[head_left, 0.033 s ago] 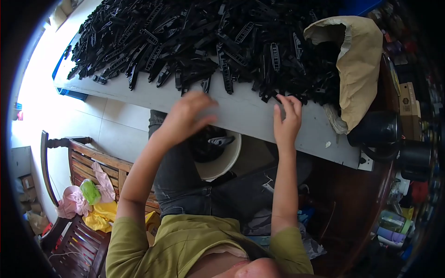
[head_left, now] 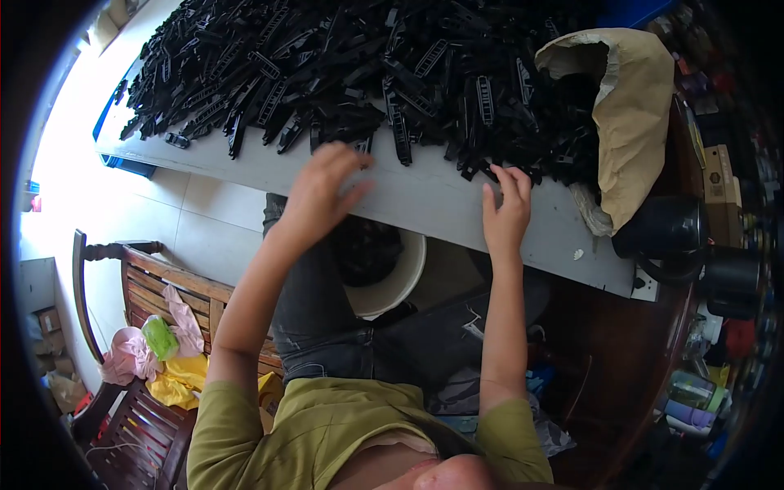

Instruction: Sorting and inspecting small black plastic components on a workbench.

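Note:
A large heap of long black plastic parts [head_left: 343,73] covers the grey table top [head_left: 433,204]. My left hand [head_left: 322,192] hovers at the near edge of the heap with its fingers spread and nothing in it. My right hand [head_left: 506,208] rests flat near the table's front edge. Its fingertips touch black parts at the rim of the heap, beside the mouth of a brown paper sack [head_left: 633,106]. Whether the right hand pinches a piece is not visible.
A white bucket [head_left: 404,278] holding black parts stands under the table between my knees. A black pot [head_left: 661,229] sits right of the sack, with cluttered shelves beyond. A wooden bench [head_left: 155,310] with crumpled cloths stands at the lower left on the tiled floor.

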The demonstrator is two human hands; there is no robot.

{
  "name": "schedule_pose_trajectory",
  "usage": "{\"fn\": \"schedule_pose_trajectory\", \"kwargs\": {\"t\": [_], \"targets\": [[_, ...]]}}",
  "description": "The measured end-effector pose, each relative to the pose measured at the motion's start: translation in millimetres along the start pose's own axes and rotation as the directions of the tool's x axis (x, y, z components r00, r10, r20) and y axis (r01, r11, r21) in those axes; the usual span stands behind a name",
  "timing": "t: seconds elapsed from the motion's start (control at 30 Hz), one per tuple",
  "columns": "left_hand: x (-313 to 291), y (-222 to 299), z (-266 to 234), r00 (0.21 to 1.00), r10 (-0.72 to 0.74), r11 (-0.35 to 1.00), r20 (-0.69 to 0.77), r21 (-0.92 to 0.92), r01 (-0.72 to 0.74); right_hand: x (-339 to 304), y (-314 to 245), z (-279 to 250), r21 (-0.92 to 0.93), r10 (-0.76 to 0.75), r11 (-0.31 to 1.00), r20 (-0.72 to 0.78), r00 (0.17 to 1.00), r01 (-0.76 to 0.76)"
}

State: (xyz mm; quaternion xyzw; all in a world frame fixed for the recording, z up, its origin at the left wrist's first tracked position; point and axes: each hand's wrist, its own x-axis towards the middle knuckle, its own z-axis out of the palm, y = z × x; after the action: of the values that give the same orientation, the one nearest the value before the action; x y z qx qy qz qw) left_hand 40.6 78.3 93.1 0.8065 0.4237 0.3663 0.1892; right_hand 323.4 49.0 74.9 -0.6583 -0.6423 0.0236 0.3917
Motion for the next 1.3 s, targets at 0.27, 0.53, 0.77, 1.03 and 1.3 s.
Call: {"fn": "schedule_pose_trajectory", "kwargs": {"t": [0.27,0.53,0.77,1.03,1.3], "targets": [[22.5,-18.6,5.3,0.969,0.089,0.863,-0.229,0.504,0.040,-12.6,17.2,10.8,0.070,-0.022,0.997,-0.008,1.000,0.022],[-10.4,22.1,34.7,0.983,0.123,0.991,0.135,0.040,-0.130,-24.8,-18.1,-16.1,0.891,0.477,0.006,0.396,0.784,-0.454],[-6.9,29.5,37.2,0.975,0.070,0.996,0.211,-0.060,-0.058,-42.8,-32.9,-3.5,0.669,0.354,0.503,0.417,0.837,-0.547],[9.1,22.1,40.2,0.934,0.277,0.958,0.225,0.006,-0.286,-50.0,-50.3,-0.9,0.268,-0.049,0.963,0.265,0.963,-0.025],[9.4,14.9,32.0,0.941,0.193,0.973,0.277,-0.178,-0.148,-46.4,-44.3,-19.5,0.153,-0.140,0.984,0.331,0.933,0.093]]}}
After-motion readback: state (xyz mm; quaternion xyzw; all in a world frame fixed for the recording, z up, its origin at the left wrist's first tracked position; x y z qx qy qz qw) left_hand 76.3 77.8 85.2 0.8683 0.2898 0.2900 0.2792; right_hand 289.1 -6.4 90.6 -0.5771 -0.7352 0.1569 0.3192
